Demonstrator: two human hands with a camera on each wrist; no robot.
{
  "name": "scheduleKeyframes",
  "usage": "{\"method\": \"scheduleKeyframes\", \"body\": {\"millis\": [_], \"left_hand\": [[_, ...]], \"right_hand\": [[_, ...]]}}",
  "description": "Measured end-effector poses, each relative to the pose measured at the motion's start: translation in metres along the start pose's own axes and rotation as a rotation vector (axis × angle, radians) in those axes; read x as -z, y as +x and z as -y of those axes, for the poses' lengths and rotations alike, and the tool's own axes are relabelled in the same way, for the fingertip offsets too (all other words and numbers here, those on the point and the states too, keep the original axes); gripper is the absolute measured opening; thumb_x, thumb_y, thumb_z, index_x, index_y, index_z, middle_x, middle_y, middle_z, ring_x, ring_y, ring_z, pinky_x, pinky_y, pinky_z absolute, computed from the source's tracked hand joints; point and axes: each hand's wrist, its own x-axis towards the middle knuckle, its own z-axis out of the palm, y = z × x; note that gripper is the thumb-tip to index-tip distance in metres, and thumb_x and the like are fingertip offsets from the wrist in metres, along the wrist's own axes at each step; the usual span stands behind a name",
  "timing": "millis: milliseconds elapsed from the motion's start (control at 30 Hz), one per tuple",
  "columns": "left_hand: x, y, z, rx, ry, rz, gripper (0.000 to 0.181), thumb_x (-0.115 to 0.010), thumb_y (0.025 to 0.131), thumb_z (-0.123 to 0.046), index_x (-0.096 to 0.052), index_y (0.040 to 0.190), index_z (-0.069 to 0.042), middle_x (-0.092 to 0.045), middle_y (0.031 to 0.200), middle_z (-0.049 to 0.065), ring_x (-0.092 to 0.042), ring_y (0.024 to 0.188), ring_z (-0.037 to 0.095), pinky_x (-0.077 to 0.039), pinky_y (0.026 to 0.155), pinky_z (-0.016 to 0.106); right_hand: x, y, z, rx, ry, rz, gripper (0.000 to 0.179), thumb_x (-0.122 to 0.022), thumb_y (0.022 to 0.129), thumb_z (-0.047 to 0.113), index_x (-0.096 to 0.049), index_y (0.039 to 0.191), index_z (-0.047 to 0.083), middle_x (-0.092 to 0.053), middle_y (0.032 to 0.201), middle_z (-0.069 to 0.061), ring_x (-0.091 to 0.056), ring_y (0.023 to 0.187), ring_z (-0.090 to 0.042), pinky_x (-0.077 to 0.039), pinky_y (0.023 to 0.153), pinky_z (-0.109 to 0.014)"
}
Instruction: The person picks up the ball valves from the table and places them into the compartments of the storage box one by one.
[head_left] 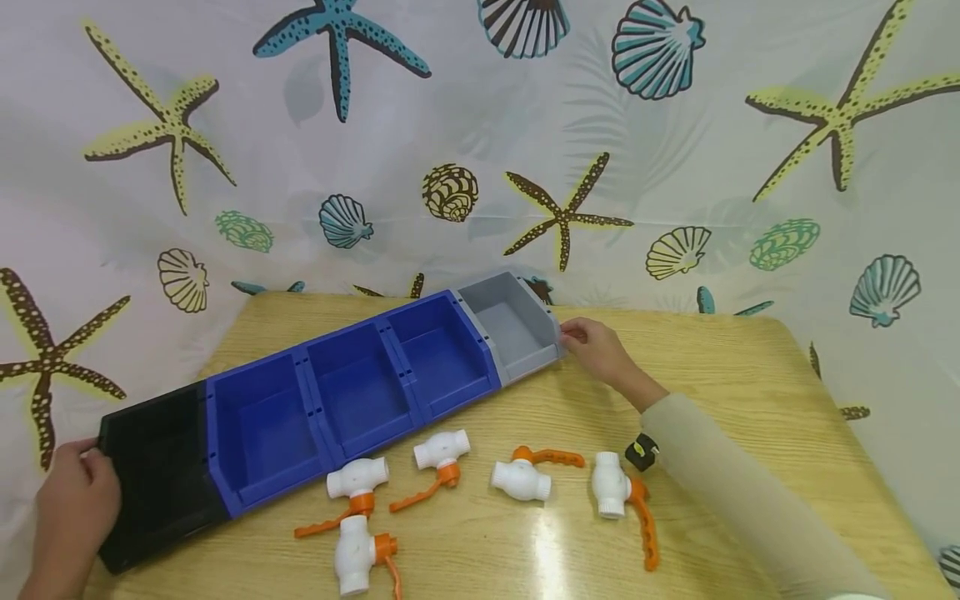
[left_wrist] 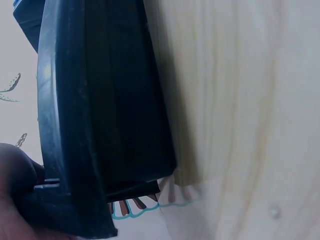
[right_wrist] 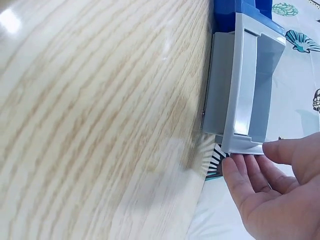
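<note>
A row of joined open bins runs slantwise across the table: a black bin (head_left: 176,537) at the left, three blue bins (head_left: 281,485) between, and a grey bin (head_left: 531,367) at the right. My left hand (head_left: 78,504) grips the outer edge of the black bin; in the left wrist view, part of that hand shows beside the black wall (left_wrist: 125,110). At the other end my right hand (head_left: 600,352) pinches the grey bin's outer side. In the right wrist view, its thumb lies on the rim and its fingers (right_wrist: 240,185) sit against the side wall.
In front of the bins lie several white valves (head_left: 522,481) with orange handles. A small black box-shaped object (head_left: 642,451) is near the right sleeve (head_left: 720,467). Behind the wooden table (head_left: 720,367) hangs a cloth (head_left: 465,133) printed with starfish and shells.
</note>
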Motion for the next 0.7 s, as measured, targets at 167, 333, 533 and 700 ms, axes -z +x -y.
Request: {"method": "scheduleKeyframes", "body": {"millis": [167,333,533,700], "left_hand": [[-0.004,0.004,-0.002,-0.033,-0.015,0.013,0.047,-0.02,0.096,-0.018,-0.033,0.129,0.013,-0.041,0.12,0.038,-0.04,0.11,0.054,-0.033,0.084,0.059],[-0.006,0.006,-0.004,-0.092,-0.033,0.046,0.048,-0.021,0.096,-0.018,-0.031,0.13,0.014,-0.041,0.116,0.039,-0.041,0.105,0.054,-0.032,0.081,0.06],[-0.01,0.01,-0.012,-0.136,-0.048,0.085,0.048,-0.02,0.096,-0.019,-0.031,0.129,0.014,-0.041,0.119,0.041,-0.041,0.108,0.055,-0.032,0.083,0.061],[-0.016,0.012,-0.017,-0.185,-0.07,0.101,0.048,-0.02,0.097,-0.02,-0.028,0.131,0.012,-0.043,0.112,0.038,-0.045,0.095,0.05,-0.034,0.074,0.058]], "right_hand": [[0.004,-0.002,-0.003,-0.021,0.028,0.013,0.028,-0.052,0.095,0.018,-0.056,0.114,-0.002,-0.06,0.107,-0.017,-0.057,0.098,-0.029,-0.048,0.079,-0.039],[0.007,-0.003,-0.01,-0.042,0.049,0.03,0.028,-0.054,0.095,0.02,-0.054,0.111,-0.003,-0.059,0.105,-0.017,-0.057,0.096,-0.028,-0.048,0.077,-0.037],[0.014,-0.007,-0.019,-0.041,0.031,0.04,0.029,-0.055,0.094,0.022,-0.054,0.108,-0.003,-0.06,0.102,-0.019,-0.058,0.094,-0.029,-0.049,0.074,-0.036],[0.02,-0.014,-0.026,-0.035,0.018,0.038,0.025,-0.055,0.094,0.017,-0.054,0.104,-0.006,-0.06,0.096,-0.02,-0.059,0.086,-0.028,-0.05,0.07,-0.034]]}}
